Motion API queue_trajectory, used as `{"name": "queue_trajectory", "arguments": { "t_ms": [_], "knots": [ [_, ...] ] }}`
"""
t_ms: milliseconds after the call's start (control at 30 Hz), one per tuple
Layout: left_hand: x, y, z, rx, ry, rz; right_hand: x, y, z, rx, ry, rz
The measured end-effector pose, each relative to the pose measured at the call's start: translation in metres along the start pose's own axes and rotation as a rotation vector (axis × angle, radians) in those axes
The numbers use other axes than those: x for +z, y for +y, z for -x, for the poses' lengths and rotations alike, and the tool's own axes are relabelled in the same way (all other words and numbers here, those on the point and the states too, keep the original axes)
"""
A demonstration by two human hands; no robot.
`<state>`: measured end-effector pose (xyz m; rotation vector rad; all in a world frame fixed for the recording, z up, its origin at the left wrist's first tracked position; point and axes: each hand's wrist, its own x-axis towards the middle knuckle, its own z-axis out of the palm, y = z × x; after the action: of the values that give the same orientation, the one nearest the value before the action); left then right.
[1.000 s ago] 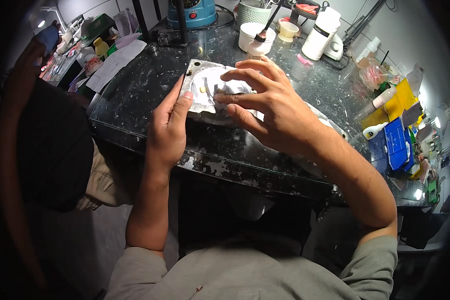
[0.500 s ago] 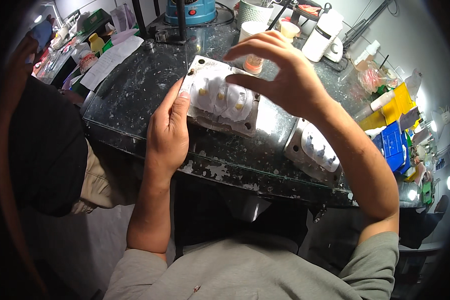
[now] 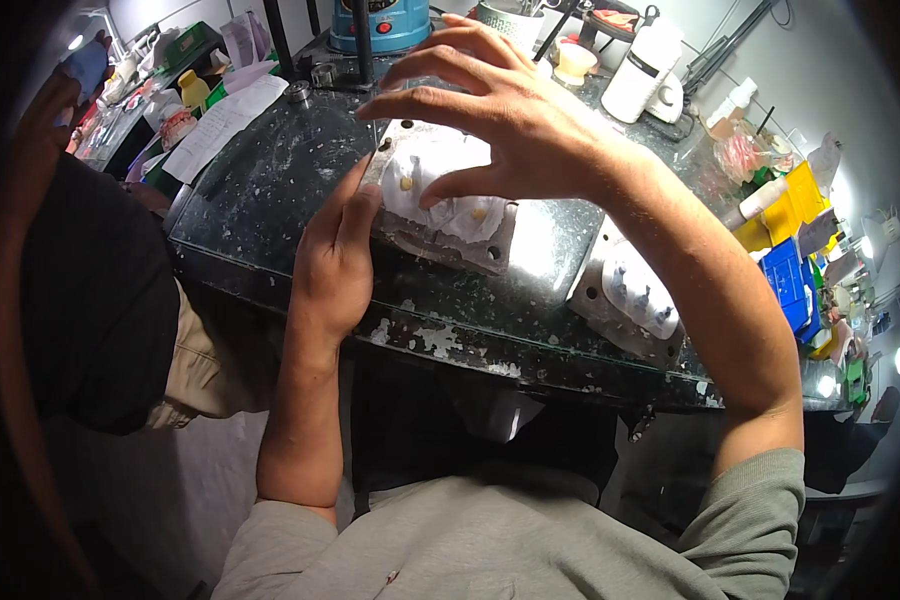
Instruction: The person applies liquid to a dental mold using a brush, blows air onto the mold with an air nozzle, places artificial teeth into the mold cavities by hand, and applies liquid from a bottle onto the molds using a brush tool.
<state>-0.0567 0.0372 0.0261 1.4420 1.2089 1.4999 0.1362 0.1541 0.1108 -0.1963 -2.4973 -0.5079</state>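
Note:
A metal dental flask half [image 3: 425, 245] filled with white plaster stands tilted up toward me on the dark bench. Small yellowish pieces are set in its plaster. Along its left edge my left hand [image 3: 335, 262] grips it, thumb at the near face and fingers mostly hidden. Over the upper right of the flask hovers my right hand [image 3: 530, 135], fingers spread and thumb apart, with nothing visible in it; it covers part of the plaster. The other flask half [image 3: 592, 293], with dark hollows in its white plaster, lies to the right, partly behind my right forearm.
Behind the flask stand a blue machine [image 3: 380, 28], a patterned pot [image 3: 515, 22] and a white bottle [image 3: 645, 75]. Blue [image 3: 790, 285] and yellow [image 3: 795, 205] bins crowd the right. Papers [image 3: 225, 125] lie at the left, where another person [image 3: 90, 290] sits close by.
My right hand has moved left and lower over the flask, its fingers spreading wider. My left hand keeps its grip on the flask half.

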Motion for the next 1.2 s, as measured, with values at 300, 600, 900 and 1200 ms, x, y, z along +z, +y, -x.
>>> {"name": "queue_trajectory", "arguments": {
  "t_ms": [300,600,900,1200],
  "knots": [
    [0.001,0.010,0.001,-0.037,0.036,0.045,-0.053,-0.004,0.017,0.476,0.096,-0.280],
    [0.003,-0.014,-0.010,-0.047,0.103,-0.006,-0.019,0.051,0.067,1.123,-0.086,-0.244],
    [-0.003,-0.018,-0.014,0.025,0.124,-0.008,-0.009,0.034,0.052,1.031,-0.141,-0.304],
    [0.012,0.001,-0.005,0.247,0.378,-0.231,-0.173,-0.031,0.106,1.136,-0.048,-0.598]
  ]
}}
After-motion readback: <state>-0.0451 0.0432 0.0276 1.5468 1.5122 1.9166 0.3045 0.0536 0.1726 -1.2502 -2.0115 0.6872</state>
